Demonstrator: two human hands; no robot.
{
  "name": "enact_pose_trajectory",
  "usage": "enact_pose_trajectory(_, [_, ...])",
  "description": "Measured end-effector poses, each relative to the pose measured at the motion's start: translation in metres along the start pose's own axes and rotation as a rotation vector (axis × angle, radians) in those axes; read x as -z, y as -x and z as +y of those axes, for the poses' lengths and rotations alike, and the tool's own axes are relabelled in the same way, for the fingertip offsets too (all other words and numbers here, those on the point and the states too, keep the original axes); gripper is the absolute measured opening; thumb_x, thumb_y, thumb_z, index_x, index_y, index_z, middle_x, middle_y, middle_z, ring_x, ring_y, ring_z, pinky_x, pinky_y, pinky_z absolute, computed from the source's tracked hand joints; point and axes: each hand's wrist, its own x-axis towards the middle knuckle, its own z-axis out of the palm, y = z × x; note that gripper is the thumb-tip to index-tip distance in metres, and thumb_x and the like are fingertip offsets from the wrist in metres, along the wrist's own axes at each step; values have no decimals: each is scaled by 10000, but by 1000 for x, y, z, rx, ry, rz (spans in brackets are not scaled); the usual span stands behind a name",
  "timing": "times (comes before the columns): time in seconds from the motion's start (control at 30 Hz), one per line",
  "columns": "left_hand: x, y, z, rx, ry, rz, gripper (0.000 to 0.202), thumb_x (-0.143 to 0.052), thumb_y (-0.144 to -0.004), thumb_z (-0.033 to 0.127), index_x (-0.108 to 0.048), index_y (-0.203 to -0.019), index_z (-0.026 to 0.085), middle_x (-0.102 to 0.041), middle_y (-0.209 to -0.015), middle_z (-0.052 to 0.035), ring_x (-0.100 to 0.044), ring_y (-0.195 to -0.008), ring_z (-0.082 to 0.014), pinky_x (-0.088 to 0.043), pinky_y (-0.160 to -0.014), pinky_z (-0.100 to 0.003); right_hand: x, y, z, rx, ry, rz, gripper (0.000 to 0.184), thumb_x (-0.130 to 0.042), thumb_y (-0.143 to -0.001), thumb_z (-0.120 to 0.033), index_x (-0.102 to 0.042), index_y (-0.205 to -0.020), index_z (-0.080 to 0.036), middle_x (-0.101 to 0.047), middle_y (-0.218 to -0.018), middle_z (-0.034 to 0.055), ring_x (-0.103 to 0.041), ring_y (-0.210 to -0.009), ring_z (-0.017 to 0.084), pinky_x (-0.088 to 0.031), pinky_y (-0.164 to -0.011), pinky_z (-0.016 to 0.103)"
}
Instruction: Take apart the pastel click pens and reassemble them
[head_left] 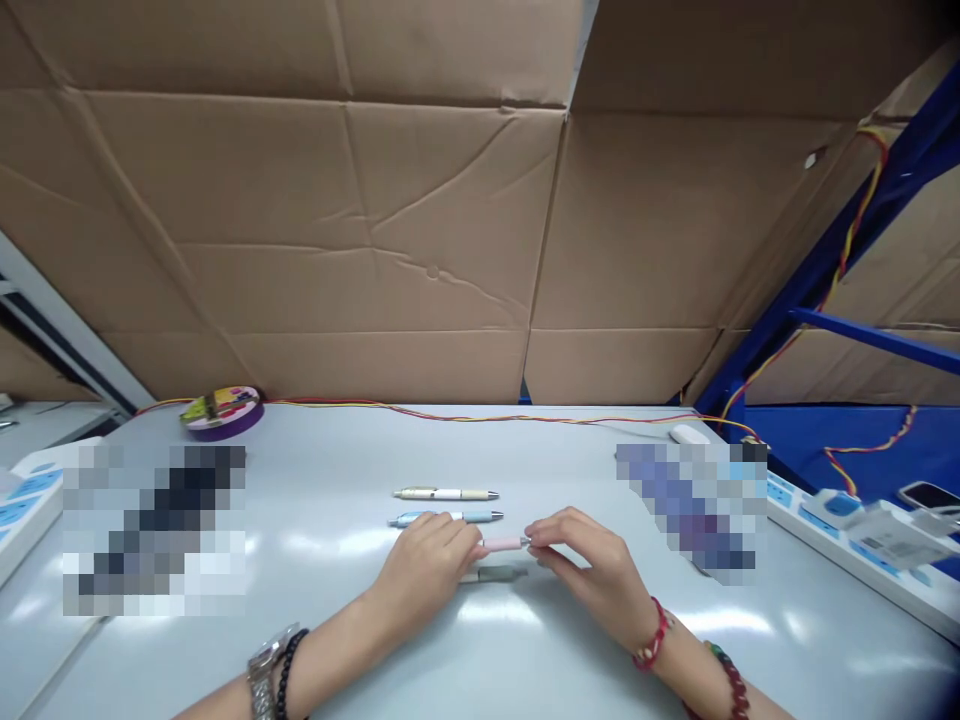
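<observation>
Both grips close on one thing: the left hand (424,562) has its fingertips pinched on the 9 o'clock end of a slim pink plastic pen (504,543), and the right hand (586,564) pinches the metal tip at the 3 o'clock end. Nothing else is held. The pink pen's long axis runs from 9 to 3 o'clock, level with the near table edge, and it sits squarely between the two hands, so neither is nearer.

Largest first: a wall of creased brown cardboard sheets (450,200) fills the view at 12 o'clock. Below it lies the pale grey glossy table (480,660). A white and blue power strip (855,545) lies toward 3 o'clock, a twisted red and yellow wire (480,416) runs along the far edge, and a round purple tape roll (222,411) sits at 10 o'clock.

Three more pens lie parallel to the pink one: a cream and white pen (447,493) farthest off, a light blue pen (447,517) just beyond the hands, and a grey pen (496,575) just nearer than the pink one, partly under the fingers.

No brand or writing can be read; the power strip's label is too small.
</observation>
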Motion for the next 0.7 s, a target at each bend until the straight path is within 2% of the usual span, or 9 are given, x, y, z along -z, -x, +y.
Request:
enact_pose_trajectory(0.1, [4, 0, -1, 0, 35, -19, 516, -102, -1004, 303, -548, -773, 183, -587, -630, -13, -520, -535, -160, -369, -482, -253, 1, -1, 0, 2, -9, 32, 104, -532, -875, -146, -598, -870, -227, -680, -834, 40, -629, -794, 184, -523, -685, 319])
enact_pose_trajectory(0.17, [7, 1, 0, -23, 66, -29, 422, -140, -1002, 310, -543, -975, 187, -622, -718, -12, -572, -603, -159, -413, -518, -243, 0, -1, 0, -4, -23, 34, 95, -558, -860, -145, -600, -887, -226, -681, -832, 37, -630, -780, 181, -527, -675, 313])
enact_pose_trajectory(0.23, [9, 2, 1, -77, 79, -29, 329, -196, -994, 315, -448, -1174, 203, -633, -815, -20, -598, -634, -158, -436, -534, -237, 0, 0, -1, 1, -53, 36, 106, -579, -848, -142, -602, -905, -228, -682, -836, 31, -632, -776, 173, -529, -677, 303])
enact_pose_trajectory(0.3, [8, 3, 2, -153, 62, -21, 304, -251, -978, 281, -377, -1252, 241, -623, -877, -25, -590, -584, -143, -432, -511, -229, -1, 1, -3, 13, -77, 45, 117, -589, -844, -141, -603, -920, -229, -683, -837, 26, -635, -776, 166, -532, -679, 295])
enact_pose_trajectory(0.37, [6, 5, 3, -219, 38, 2, 315, -286, -954, 221, -375, -1253, 268, -616, -872, -17, -554, -505, -121, -412, -476, -216, -3, 2, -6, 17, -98, 67, 115, -595, -843, -145, -606, -923, -227, -685, -829, 26, -639, -775, 165, -537, -681, 294])
enact_pose_trajectory(0.53, [6, 5, 6, -266, 52, 31, 350, -328, -887, 129, -420, -1210, 230, -565, -617, 32, -498, -421, -116, -355, -417, -194, -8, 3, -8, -33, -213, 120, 92, -615, -830, -146, -622, -875, -227, -692, -795, 29, -651, -763, 178, -546, -672, 308])
enact_pose_trajectory(0.7, [12, 1, 3, -244, 129, 2, 355, -333, -877, 110, -424, -1202, 218, -614, -631, 32, -554, -470, -129, -393, -452, -201, -1, 4, 1, -152, -220, 187, 24, -613, -834, -219, -614, -811, -222, -684, -778, 38, -652, -771, 195, -545, -673, 319])
